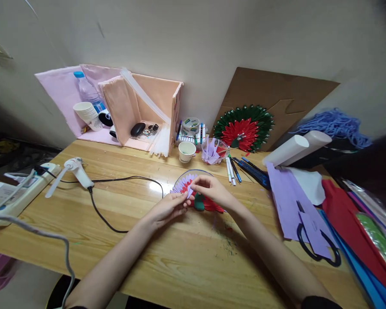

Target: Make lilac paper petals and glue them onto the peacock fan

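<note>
Between my two hands is a small purple felt piece [189, 191]. The fingers of my left hand [170, 208] pinch it from below, and those of my right hand [209, 189] pinch it from above. Just behind them lies a round craft piece with purple petals [179, 185], red petals [214, 205] and a dark green part [199, 201] near its middle. It rests over a round clear disc [196, 171], mostly covered by my hands.
A glue gun [80, 172] with its cord lies left. Behind stand a paper cup [186, 152], a bowl of purple pieces [212, 151] and a finished-looking red-green fan [243, 128]. Markers [232, 171] lie to the right, with black-handled scissors [318, 244] on purple felt [284, 206].
</note>
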The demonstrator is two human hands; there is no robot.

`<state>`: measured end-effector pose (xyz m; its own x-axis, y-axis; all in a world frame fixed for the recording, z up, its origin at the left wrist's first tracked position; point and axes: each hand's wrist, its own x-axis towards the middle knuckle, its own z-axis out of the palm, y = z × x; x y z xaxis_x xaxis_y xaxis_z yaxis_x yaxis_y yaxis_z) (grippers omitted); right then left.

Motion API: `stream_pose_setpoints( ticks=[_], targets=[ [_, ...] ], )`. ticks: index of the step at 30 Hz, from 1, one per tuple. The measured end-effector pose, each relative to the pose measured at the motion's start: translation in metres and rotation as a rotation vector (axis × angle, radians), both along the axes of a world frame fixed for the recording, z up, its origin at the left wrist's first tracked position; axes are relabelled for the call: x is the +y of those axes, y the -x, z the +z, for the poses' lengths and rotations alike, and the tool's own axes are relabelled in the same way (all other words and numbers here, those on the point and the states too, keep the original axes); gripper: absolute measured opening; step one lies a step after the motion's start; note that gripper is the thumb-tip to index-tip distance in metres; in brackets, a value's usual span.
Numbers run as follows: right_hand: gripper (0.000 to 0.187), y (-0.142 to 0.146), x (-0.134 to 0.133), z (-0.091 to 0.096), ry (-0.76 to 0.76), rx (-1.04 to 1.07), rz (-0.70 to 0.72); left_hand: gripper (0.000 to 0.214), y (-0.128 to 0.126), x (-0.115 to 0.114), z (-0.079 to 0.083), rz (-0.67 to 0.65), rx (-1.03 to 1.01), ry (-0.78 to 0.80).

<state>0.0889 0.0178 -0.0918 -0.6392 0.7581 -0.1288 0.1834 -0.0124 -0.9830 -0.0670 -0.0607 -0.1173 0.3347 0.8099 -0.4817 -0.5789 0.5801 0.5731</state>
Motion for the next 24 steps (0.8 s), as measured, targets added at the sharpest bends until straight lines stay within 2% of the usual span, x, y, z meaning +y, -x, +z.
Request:
stream_pose_setpoints(
  ticks=[10,13,19,24],
  targets=[
    [0.023,-0.0008,0.0024,-0.0001,-0.001,0.053,-0.003,0.027,-0.0037,0.0014,-0.0054,0.077,0.02,0.056],
    [0.021,-0.0017,0.0031,-0.0007,-0.007,0.066,-0.021,0.02,-0.003,0.0008,-0.0072,0.088,-0.062,0.083],
    [0.019,-0.0012,0.0018,0.003,0.006,0.094,-0.026,0.016,-0.0039,-0.0021,-0.0062,0.036,-0.387,0.156],
    [0.021,0.0004,0.0002,0.0041,-0.014,0.083,-0.023,0.015,-0.0066,-0.0033,-0.0031,0.051,-0.397,0.192]
  ],
)
